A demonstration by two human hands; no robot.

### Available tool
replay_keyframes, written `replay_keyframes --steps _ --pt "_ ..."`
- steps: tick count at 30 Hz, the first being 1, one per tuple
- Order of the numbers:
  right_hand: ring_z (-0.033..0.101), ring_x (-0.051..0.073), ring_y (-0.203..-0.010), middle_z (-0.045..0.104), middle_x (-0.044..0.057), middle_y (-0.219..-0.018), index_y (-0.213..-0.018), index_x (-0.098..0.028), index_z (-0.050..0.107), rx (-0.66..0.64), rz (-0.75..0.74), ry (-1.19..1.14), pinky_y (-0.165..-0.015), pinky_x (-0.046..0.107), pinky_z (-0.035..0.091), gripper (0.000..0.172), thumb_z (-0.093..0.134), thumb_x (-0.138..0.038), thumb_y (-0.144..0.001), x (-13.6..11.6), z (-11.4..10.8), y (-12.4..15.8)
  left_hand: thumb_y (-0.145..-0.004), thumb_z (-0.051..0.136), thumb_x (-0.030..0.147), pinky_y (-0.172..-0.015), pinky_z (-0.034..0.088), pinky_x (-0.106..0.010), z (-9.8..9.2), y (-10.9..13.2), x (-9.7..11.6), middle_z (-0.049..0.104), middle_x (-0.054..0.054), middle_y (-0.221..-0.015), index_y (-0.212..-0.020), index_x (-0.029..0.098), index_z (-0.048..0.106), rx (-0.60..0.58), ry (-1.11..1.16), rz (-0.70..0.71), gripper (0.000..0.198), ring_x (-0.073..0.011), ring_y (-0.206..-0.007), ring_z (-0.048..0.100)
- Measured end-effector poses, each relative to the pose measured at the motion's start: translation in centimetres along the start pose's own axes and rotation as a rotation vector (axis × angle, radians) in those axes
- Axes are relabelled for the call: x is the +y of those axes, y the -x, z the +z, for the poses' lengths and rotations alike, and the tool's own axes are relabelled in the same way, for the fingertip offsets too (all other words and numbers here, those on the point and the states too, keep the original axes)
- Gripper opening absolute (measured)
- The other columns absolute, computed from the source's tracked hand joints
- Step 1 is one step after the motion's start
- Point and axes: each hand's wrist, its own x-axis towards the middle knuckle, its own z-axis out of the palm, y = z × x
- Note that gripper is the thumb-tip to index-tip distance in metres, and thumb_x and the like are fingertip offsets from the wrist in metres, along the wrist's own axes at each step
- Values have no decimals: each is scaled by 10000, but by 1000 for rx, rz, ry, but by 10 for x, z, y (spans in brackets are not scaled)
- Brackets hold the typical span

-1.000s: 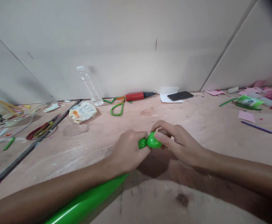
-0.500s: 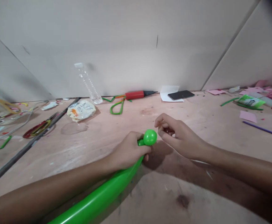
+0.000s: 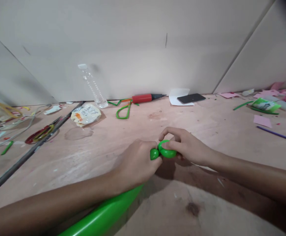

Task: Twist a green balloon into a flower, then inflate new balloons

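Note:
A long green balloon (image 3: pixel 105 214) runs from the lower left up under my left arm. My left hand (image 3: pixel 139 162) is wrapped round it near its far end. A small bubble of the balloon bulges out at the left fingertips. My right hand (image 3: pixel 185 146) grips the rounder end bubble, thumb on top and fingers curled over its far side. Both hands are close together above the wooden table, and the part of the balloon inside the left fist is hidden.
Against the wall lie a red hand pump (image 3: pixel 142 98), a clear plastic bottle (image 3: pixel 93 87) leaning, a crumpled wrapper (image 3: pixel 85 114) and a dark phone (image 3: pixel 191 98) on white paper. Scissors (image 3: pixel 42 132) lie left by a dark strip (image 3: pixel 22 160). Pink paper (image 3: pixel 262 120) and a purple stick (image 3: pixel 273 132) lie right.
My right hand has moved left and taken hold of the balloon's end bubble. The left hand has turned slightly, still holding the balloon, and the two bubbles now sit side by side.

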Motion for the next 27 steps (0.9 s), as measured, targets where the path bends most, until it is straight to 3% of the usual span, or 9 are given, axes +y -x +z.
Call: replay_keyframes --steps 2,4,6,8,10,12,15,21,27 --pt "386 111 -340 495 -93 -459 -1003 -234 567 -6 43 -116 -349 221 247 186 515 -409 -964 2 2 0 -755 530 122 -612 399 -253 0 0 -2 678 -9 -669 -683 163 653 21 -33 6 149 -151 -649 606" --pt "411 121 -359 533 -80 -477 -1082 -239 561 -2 -55 -167 -371 228 299 285 427 -480 -1013 1 0 1 -780 529 144 -604 420 -248 0 -3 -7 660 -6 -642 -695 158 641 -36 145 -30 141 -143 -622 604" --pt "442 115 -411 616 -63 -603 -1124 -258 536 24 -176 -157 -416 235 347 239 414 -440 -1029 -1 -3 2 -808 559 201 -578 434 -239 0 -8 -13 631 5 -619 -720 151 631 -62 405 -67 124 -124 -569 580" --pt "505 112 -515 657 -40 -749 -1048 -256 549 65 -278 0 -499 246 398 128 515 -365 -992 -2 -5 3 -836 613 309 -545 439 -233 1 -13 -18 602 10 -577 -704 144 619 -63 607 -107 211 -111 -515 553" --pt "551 124 -615 661 -23 -797 -926 -230 585 100 -384 274 -585 262 417 141 652 -354 -916 0 -4 4 -821 680 422 -511 443 -232 2 -16 -20 586 15 -544 -684 144 608 -62 715 -147 319 -107 -476 541" --pt "562 131 -633 675 -10 -780 -856 -208 621 120 -461 518 -620 273 405 218 724 -400 -870 3 0 4 -773 741 487 -494 458 -234 4 -16 -20 583 20 -528 -684 147 606 -72 759 -170 376 -113 -462 551" --pt "543 120 -565 677 -12 -708 -844 -196 649 188 -506 650 -601 272 381 258 697 -444 -900 7 5 6 -754 757 541 -466 459 -228 8 -12 -16 585 22 -511 -696 153 604 -60 758 -191 422 -121 -451 567" --pt "591 134 -598 692 -15 -696 -892 -208 679 192 -454 599 -601 265 402 194 673 -400 -919 4 7 6 -749 754 600 -441 472 -220 15 -5 -6 560 36 -496 -704 162 584 49 745 -227 473 -106 -428 541" --pt "591 113 -591 668 -26 -672 -792 -199 648 158 -465 479 -592 245 413 130 566 -142 -876 4 7 3 -795 670 693 -408 481 -233 12 -6 -8 585 14 -517 -695 158 589 0 702 -248 550 -120 -419 552"
